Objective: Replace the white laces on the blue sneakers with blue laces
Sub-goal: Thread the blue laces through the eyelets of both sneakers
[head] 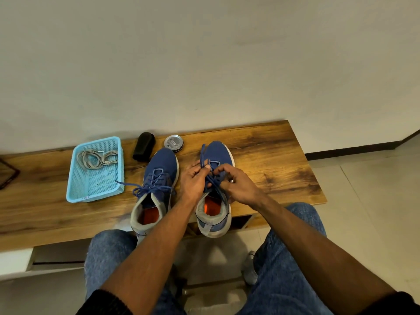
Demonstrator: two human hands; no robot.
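Judging task near done: white laces (97, 158) in basket (94, 171) left of left sneaker (156, 187), already blue-laced; we see left hand (193, 180), right hand (236, 185) fingers pinching blue lace (203, 153) over right sneaker (216, 192), lacing unfinished.

- You face a plain off-white wall (204, 53) that rises directly behind the tabletop (272, 155).
- The tabletop is a long slab of brown wood grain with dark streaks, its far edge against that wall.
- Right of the tabletop you see pale floor tiles (363, 189), and a dark skirting board (352, 148) runs along the wall's foot there.
- Below the tabletop's near edge sits a white panel (16, 260).
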